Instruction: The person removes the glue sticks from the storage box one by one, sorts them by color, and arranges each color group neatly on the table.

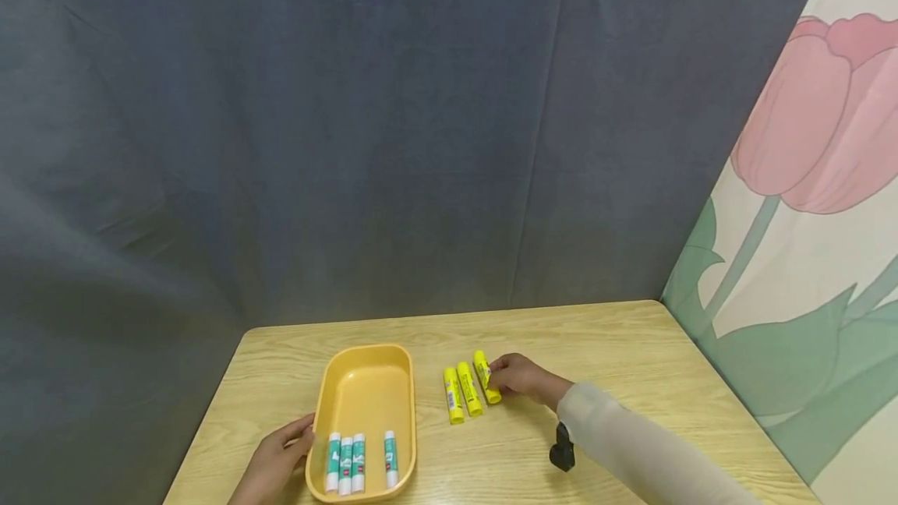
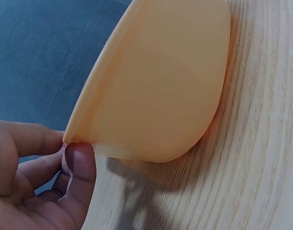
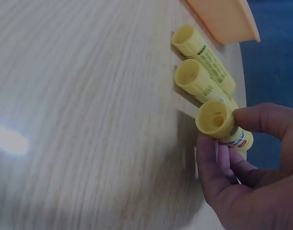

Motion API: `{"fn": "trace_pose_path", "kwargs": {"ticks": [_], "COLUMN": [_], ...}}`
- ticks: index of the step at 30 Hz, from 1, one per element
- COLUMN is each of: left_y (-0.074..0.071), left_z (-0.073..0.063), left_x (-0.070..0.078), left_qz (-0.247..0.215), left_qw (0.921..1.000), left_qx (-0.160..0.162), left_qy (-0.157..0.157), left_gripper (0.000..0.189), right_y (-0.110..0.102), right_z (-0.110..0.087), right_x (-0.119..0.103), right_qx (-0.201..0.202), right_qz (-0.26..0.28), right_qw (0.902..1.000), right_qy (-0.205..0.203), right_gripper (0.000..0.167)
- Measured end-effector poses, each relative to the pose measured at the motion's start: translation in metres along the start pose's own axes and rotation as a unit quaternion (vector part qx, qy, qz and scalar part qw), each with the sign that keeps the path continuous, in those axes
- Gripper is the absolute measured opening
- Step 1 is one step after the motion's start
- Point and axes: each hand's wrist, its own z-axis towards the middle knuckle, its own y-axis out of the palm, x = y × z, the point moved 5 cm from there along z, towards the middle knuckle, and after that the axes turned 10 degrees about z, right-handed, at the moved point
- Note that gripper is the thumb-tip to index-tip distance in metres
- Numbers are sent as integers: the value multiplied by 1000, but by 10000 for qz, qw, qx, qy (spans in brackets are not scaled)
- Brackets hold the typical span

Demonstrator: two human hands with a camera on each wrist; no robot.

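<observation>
Between the thumb and fingers of my right hand (image 1: 519, 377) is a yellow glue stick (image 3: 216, 120), its round hollow end facing the right wrist camera. Two more yellow glue sticks, one in the middle (image 1: 468, 390) and one on the left (image 1: 453, 396), lie side by side on the table just left of it. My left hand (image 1: 277, 454) pinches the rim of an orange-yellow tray (image 2: 156, 81) at its left side. Several white-and-green glue sticks (image 1: 346, 464) lie in the tray's near end, and one (image 1: 390, 460) sits apart from the others on the right.
The wooden table (image 1: 596, 333) meets a dark grey curtain (image 1: 393, 139) along its back edge. On the right stands a wall panel (image 1: 807, 256) painted with a pink tulip. A black device (image 1: 562, 450) hangs at the right wrist.
</observation>
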Motion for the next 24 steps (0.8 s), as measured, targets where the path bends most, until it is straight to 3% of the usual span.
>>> {"fn": "trace_pose_path", "kwargs": {"ticks": [17, 24], "left_y": [0, 0], "left_z": [1, -2], "left_x": [1, 0], "left_qz": [-168, 44], "left_qw": [9998, 10000], "left_qx": [73, 18], "left_qy": [-5, -1], "left_gripper": [45, 49], "right_y": [9, 13], "right_z": [-6, -7], "right_x": [-2, 0], "right_qx": [311, 405], "right_qz": [-555, -867], "right_qw": [9979, 9952], "right_qy": [-110, -185], "right_gripper": [35, 33]}}
